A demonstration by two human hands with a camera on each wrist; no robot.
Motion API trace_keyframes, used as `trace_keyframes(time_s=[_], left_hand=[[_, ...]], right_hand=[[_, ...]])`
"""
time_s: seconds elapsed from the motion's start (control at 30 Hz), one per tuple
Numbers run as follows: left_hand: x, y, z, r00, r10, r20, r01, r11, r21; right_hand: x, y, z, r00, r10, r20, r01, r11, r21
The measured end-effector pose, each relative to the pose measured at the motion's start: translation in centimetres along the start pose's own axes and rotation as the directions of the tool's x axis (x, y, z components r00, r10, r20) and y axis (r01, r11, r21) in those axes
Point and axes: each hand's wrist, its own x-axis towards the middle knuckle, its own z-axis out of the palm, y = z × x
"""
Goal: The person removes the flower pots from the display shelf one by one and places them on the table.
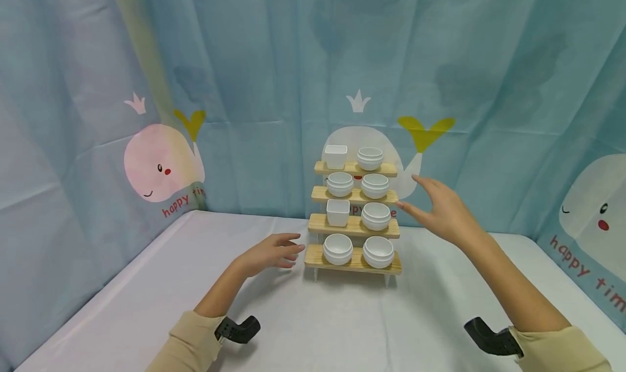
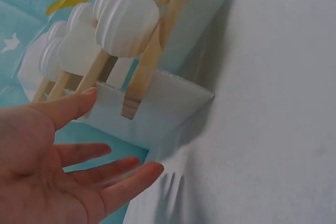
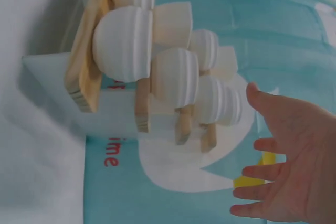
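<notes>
A small wooden stepped rack [image 1: 356, 228] with several shelves stands on the white table [image 1: 303, 328]. It carries round white bowls [image 1: 379, 251] and two square white cups [image 1: 338, 212]. My left hand [image 1: 275, 251] hovers open just left of the lowest shelf, palm facing the rack [image 2: 149, 59], holding nothing. Level with the second shelf from the top, my right hand [image 1: 437, 209] is raised at the rack's right side, fingers spread and empty. The right wrist view shows that hand [image 3: 286, 169] apart from the bowls [image 3: 220, 100].
A blue curtain printed with whales [image 1: 161, 163] hangs behind and around the table. The table front [image 1: 342, 334] is bare white cloth. Black wrist mounts [image 1: 239, 328] sit on both beige sleeves.
</notes>
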Motion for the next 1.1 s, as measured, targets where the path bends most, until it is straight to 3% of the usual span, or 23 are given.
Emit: trace_keyframes(time_s=[0.13, 0.53, 1.1], left_hand=[[0.3, 0.3, 0.2, 0.999, -0.032, 0.000, 0.032, 0.996, -0.078], [0.7, 1.2, 0.8, 0.993, -0.114, -0.028, 0.107, 0.977, -0.183], [0.9, 0.2, 1.6, 0.991, -0.119, -0.056, 0.095, 0.942, -0.323]], right_hand=[[0.9, -0.8, -0.6, 1.000, -0.016, 0.000, 0.016, 0.999, 0.033], [3.0, -3.3, -1.8, 1.000, 0.009, 0.021, -0.011, 0.994, 0.104], [6.2, -6.2, -1.4, 0.998, 0.016, 0.058, -0.028, 0.974, 0.225]])
